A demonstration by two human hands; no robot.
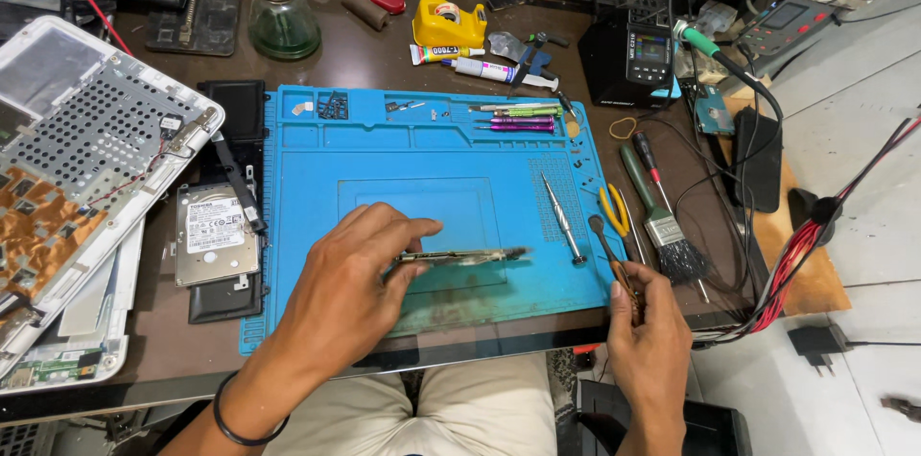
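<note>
both hands (350,288) (650,327) closed, gripping.

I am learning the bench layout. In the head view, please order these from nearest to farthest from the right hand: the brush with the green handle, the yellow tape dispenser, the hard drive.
From the right hand:
1. Brush with the green handle, just above the hand, right of the blue mat.
2. Yellow tape dispenser, far up at the back.
3. Hard drive, far left, beyond the mat.

Brown desk (384,58) bears blue mat (307,226), probably silicone
</note>
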